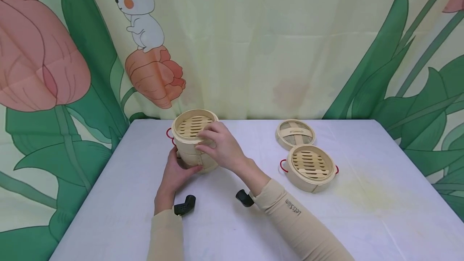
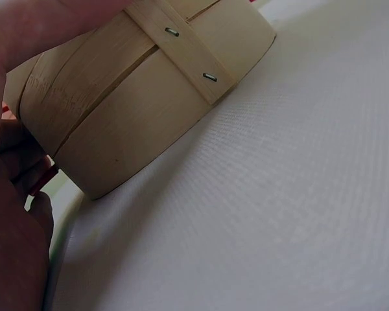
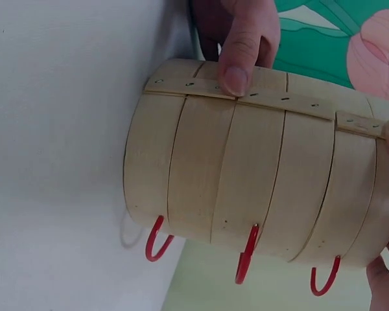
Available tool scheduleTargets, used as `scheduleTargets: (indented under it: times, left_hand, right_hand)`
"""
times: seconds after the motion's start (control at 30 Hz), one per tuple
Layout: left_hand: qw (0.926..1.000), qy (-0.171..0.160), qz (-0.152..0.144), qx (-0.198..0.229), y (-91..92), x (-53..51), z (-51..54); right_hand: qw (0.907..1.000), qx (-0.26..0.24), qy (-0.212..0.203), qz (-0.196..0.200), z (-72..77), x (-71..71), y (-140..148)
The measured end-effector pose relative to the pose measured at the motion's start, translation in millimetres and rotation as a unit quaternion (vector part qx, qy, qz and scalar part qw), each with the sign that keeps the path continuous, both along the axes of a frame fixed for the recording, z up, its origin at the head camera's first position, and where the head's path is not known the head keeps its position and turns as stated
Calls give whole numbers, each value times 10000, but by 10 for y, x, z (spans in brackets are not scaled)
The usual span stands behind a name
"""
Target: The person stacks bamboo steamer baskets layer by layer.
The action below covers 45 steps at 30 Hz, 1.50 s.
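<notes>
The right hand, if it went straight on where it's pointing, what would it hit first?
Most likely the top bamboo steamer of the stack: the right hand is at its near right edge, seemingly touching it, though exact depth is hard to judge.

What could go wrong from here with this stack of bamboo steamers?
The steamer stack is several tiers high, so it might topple if the right hand pushes its top sideways while the left hand steadies it lower down. Its red handles jut from the side and could snag during handling.
</notes>
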<state>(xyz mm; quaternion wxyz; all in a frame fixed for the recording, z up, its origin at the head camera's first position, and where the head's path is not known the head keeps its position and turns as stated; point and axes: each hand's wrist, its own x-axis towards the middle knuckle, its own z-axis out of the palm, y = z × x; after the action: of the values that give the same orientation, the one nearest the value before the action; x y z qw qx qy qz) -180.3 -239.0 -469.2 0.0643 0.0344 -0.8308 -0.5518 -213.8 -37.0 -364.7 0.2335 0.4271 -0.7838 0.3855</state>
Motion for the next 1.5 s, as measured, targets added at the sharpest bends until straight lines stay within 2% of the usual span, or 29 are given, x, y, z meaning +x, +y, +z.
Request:
scheduleTargets:
  times: [0.33,0.97,1.5]
  left_hand:
    - [10000,82,22,16,5,-1,4]
    - [9999,100,37,-22,-3,-11,-15]
    - [9999,48,43,-106,-5,-3,-22]
  right_hand:
    - [9999,74,57,-136,9,21,-30]
    - [9997,240,-18,-84,42,13,-3]
    - [9997,-126,165,119,146,44,148]
